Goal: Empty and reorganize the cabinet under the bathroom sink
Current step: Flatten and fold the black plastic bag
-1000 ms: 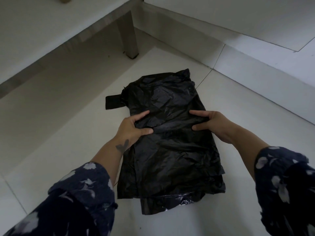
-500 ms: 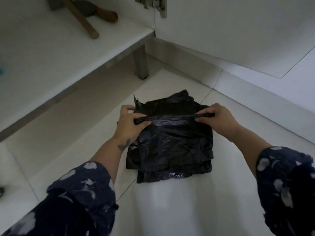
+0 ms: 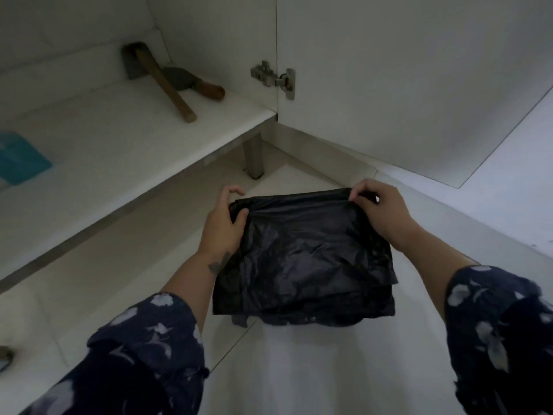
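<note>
Black bag [image 3: 305, 259] now folded smaller, lifted; left hand [image 3: 223, 223] and right hand [image 3: 378, 211] pinch top corners.

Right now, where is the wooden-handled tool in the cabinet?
In the head view the wooden-handled tool lies at the back right of the cabinet shelf, beside a trowel, left of the door hinge.

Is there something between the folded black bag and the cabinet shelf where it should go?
Nothing visible blocks it. Both hands, left hand and right hand, hold the black bag above the floor. The cabinet shelf ahead is open in front; the wooden-handled tools lie at the back, a teal item far left.
</note>
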Motion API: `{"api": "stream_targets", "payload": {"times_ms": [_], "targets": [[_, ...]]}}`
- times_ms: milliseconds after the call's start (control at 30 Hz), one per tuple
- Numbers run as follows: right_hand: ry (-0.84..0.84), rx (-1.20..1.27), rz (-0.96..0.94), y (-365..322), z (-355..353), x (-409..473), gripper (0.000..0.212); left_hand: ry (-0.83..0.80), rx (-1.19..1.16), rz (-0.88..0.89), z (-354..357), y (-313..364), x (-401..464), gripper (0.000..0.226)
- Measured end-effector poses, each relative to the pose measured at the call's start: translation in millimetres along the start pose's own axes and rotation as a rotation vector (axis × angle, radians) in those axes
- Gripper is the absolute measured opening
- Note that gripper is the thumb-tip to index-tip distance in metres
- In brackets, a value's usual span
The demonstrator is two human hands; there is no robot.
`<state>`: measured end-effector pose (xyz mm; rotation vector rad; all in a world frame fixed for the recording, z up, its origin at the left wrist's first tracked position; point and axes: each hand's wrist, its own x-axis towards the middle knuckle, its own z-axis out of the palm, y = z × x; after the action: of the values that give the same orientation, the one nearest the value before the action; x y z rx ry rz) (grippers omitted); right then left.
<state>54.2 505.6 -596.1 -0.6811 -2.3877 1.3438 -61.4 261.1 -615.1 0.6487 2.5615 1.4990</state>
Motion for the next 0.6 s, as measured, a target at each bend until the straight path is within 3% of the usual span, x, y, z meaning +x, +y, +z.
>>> {"api": "stream_targets", "payload": {"times_ms": [133,233,333,433,600], "targets": [[-0.048,-0.161,0.077,42.2,25.6,-4.3,0.028,-0.057,0.129,-0.015,34.7,-34.2,1.4,0.035],[-0.091,-0.342,0.086,82.6,43.7,-9.0,0.028,-0.185,0.311,-0.073,59.9,-61.0,-6.6,0.029],[-0.222,-0.705,0.083,111.1,59.1,-22.9,0.051,-0.327,0.678,-0.101,76.9,-78.9,-20.1,0.067],[-0.342,-0.914,0.008,129.6,68.2,-35.8,0.071,-0.423,0.853,-0.135,92.7,-91.2,-31.5,0.093],[-0.373,-1.014,-0.056,150.8,83.0,-42.4,0.074,-0.455,0.901,-0.143,103.1,-115.1,-42.4,0.099]]}}
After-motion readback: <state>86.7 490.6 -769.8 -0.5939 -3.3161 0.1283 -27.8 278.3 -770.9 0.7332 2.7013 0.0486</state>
